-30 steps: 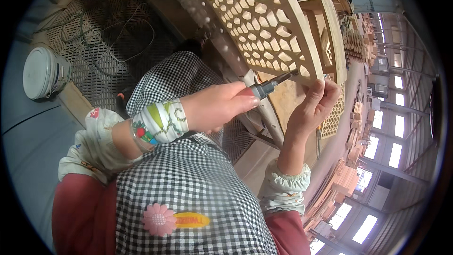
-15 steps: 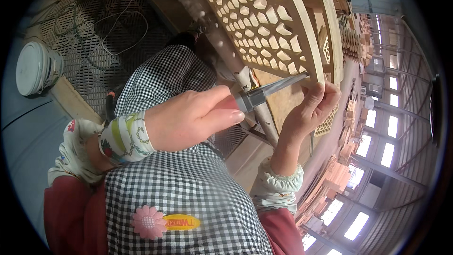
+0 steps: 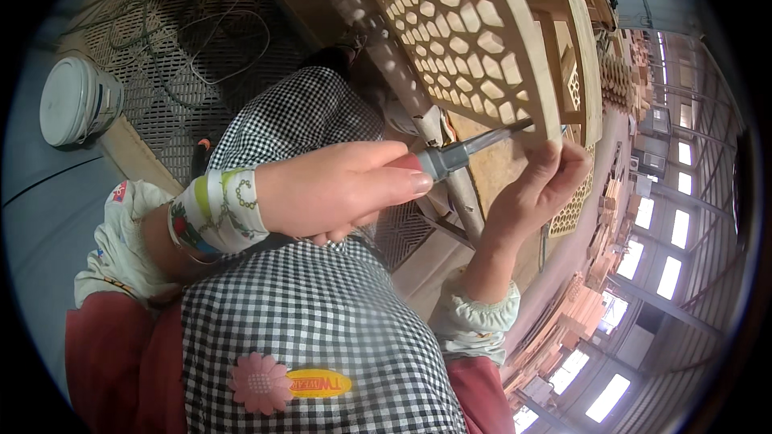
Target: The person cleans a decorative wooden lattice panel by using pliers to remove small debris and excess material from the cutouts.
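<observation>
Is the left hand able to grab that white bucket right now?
Probably not as things stand: the left hand is closed around a red-handled tool, and the white bucket sits well off to the left.

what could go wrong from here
The red-handled tool with a tapering grey tip, in the left hand, might slip into the right hand, which is close by at a corner of the pale wooden lattice panel. The tip, very near the panel's openwork edge, could also chip it.
</observation>
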Motion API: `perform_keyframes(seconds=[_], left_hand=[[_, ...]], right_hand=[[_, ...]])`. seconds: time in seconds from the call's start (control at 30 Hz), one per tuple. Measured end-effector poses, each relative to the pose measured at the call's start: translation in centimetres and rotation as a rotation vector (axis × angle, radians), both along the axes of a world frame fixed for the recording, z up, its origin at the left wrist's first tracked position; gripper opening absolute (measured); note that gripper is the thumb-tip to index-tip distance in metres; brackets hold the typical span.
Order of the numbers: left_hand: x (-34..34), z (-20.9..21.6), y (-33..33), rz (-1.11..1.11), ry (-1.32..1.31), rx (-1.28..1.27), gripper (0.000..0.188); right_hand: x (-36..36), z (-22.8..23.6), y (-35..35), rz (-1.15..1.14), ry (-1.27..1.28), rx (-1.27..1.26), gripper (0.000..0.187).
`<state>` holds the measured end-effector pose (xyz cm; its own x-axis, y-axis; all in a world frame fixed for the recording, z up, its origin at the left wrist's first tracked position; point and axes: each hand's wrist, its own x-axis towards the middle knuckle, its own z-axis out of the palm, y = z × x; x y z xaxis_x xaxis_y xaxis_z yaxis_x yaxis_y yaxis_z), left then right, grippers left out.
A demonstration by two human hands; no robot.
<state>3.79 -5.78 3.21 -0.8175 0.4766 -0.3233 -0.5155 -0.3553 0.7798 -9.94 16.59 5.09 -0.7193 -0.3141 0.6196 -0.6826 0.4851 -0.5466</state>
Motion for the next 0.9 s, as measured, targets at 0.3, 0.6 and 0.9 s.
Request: perform_keyframes(seconds=[0.3, 0.6, 0.9], left_hand=[[2.0, -0.6, -0.2, 0.157, 0.188, -0.304, 0.035], [2.5, -3.1, 0.1, 0.186, 0.116, -0.514, 0.028], [-0.8, -5.8, 1.5, 0.161, 0.158, -0.718, 0.042]], right_hand=[[-1.2, 0.9, -0.3, 0.007, -0.124, -0.096, 0.020], [-2.4, 2.4, -1.4, 0.061, 0.046, 0.093, 0.022], [-5.7, 8.9, -6.2, 0.241, -0.598, 0.565, 0.038]])
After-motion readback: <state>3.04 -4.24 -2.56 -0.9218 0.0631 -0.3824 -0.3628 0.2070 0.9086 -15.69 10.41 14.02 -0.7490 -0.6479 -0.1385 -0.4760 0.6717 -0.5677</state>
